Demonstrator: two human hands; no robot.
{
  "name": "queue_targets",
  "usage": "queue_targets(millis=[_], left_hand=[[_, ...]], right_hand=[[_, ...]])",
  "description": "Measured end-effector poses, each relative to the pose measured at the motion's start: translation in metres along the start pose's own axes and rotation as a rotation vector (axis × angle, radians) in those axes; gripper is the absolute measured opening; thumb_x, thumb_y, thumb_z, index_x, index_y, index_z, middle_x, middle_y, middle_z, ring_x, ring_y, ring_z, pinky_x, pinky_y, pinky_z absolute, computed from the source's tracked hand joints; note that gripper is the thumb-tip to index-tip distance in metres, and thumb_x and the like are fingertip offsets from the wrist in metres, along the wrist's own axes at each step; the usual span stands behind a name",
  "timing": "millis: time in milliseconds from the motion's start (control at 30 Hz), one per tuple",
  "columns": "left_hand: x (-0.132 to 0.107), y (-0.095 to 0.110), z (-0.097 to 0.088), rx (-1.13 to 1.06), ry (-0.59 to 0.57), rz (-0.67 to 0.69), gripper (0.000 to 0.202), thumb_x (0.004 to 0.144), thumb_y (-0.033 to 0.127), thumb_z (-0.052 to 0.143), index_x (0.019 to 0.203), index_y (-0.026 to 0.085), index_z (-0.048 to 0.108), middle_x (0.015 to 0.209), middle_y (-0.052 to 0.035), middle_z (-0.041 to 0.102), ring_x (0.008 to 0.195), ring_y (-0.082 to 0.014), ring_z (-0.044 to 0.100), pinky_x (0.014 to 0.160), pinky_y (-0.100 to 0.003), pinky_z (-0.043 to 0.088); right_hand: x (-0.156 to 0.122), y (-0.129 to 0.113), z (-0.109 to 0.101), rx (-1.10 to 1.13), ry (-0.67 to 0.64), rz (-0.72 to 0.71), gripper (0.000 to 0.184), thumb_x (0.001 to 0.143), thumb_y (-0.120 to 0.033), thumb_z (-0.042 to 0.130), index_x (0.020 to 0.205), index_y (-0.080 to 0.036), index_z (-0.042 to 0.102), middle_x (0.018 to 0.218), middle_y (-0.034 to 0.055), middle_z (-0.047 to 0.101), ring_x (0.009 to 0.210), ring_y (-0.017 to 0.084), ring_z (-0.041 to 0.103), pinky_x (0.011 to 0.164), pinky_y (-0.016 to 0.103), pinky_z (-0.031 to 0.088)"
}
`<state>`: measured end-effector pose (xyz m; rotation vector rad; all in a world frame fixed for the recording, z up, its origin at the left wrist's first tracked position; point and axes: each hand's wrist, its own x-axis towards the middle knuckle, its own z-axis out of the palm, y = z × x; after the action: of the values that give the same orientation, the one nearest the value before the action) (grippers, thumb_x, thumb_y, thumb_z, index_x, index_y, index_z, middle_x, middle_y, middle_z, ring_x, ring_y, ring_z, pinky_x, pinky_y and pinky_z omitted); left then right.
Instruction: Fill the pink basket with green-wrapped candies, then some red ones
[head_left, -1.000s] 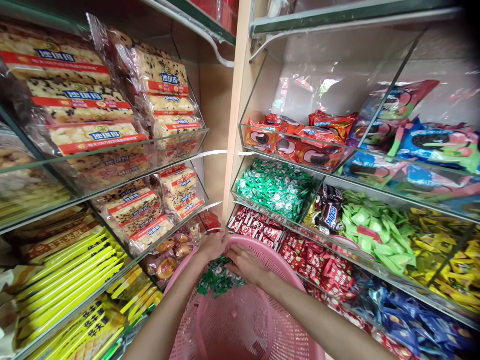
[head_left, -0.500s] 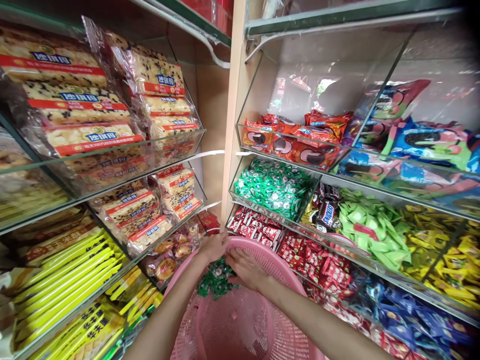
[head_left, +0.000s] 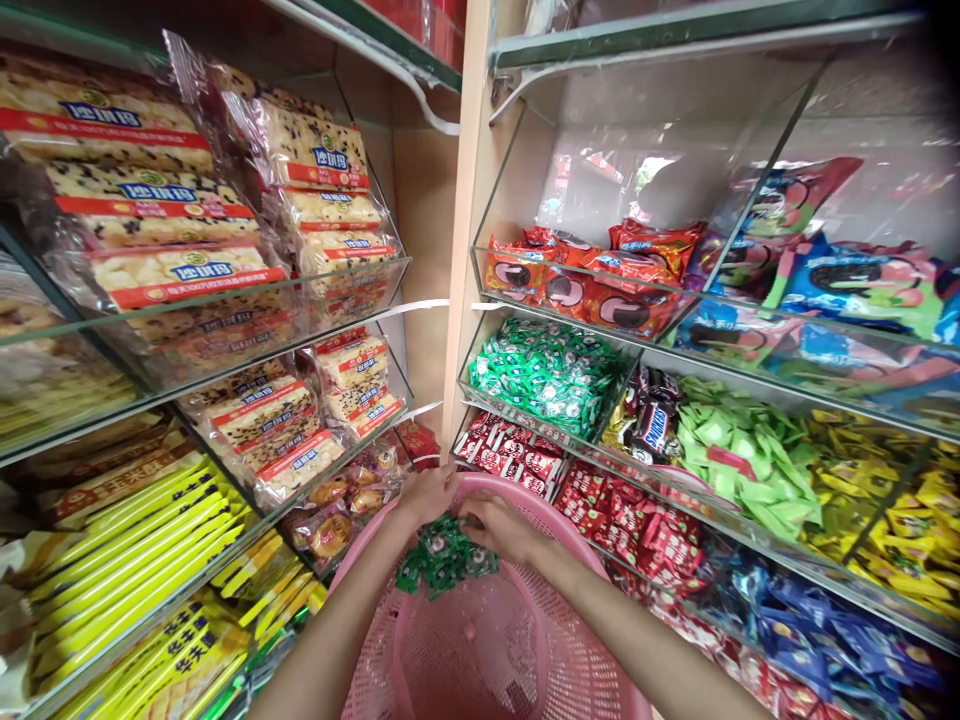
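Green-wrapped candies [head_left: 444,568] clustered inside pink basket [head_left: 574,545], toward far rim, lying between hands and just on their near side. Left hand [head_left: 427,497] at far rim; grip hidden. Right hand [head_left: 496,525] beside candies, fingers bent; cannot tell whether pinching any.

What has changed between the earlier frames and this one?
The right hand, spread over the green packets half a second ago, has bent its fingers and shifted slightly right, uncovering more of them. Whether it took or let go of any is unclear. The left hand stayed at the far rim of the pink basket; basket and shelved snacks look unchanged.
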<state>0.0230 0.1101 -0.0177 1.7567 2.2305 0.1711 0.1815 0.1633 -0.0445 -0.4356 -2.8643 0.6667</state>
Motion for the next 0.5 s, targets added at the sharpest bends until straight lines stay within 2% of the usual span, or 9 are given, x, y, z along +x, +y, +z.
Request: queue_targets(millis=[133,300,400,500], left_hand=[[0.000,0.003,-0.002,0.014,0.001,-0.005,0.046,0.091,0.044,0.021,0.103,0.022,0.059,0.099,-0.0108,0.069,0.096,-0.0273,0.063,0.081,-0.038,0.044],[0.003,0.005,0.001,0.029,-0.012,-0.018,0.047,0.091,0.043,0.020,0.103,0.021,0.060,0.099,-0.0105,0.069,0.097,-0.0262,0.063,0.083,-0.037,0.043],[0.005,0.005,0.003,0.020,-0.011,-0.013,0.047,0.091,0.043,0.020,0.103,0.021,0.060,0.101,-0.0118,0.068,0.097,-0.0282,0.063,0.082,-0.039,0.044],[0.006,0.006,0.004,0.009,-0.019,-0.005,0.049,0.090,0.045,0.020,0.103,0.021,0.060,0.100,-0.0124,0.068,0.097,-0.0304,0.063,0.079,-0.041,0.045]], right_hand=[[-0.005,0.001,-0.006,-0.046,0.023,0.012,0.009,0.077,-0.017,0.055,0.086,-0.019,0.055,0.089,0.0037,0.060,0.086,0.019,0.052,0.077,0.031,0.039],[-0.010,-0.008,-0.003,-0.117,-0.058,0.020,0.014,0.069,-0.011,0.058,0.080,-0.019,0.055,0.085,0.0058,0.060,0.082,0.022,0.054,0.071,0.032,0.040],[-0.011,-0.011,0.001,-0.185,-0.097,0.010,0.015,0.071,-0.011,0.059,0.084,-0.018,0.056,0.088,0.0066,0.061,0.082,0.022,0.055,0.073,0.032,0.041],[-0.011,-0.011,0.005,-0.241,-0.150,0.018,0.015,0.075,-0.019,0.061,0.088,-0.017,0.056,0.091,0.0069,0.062,0.086,0.022,0.056,0.076,0.033,0.042]])
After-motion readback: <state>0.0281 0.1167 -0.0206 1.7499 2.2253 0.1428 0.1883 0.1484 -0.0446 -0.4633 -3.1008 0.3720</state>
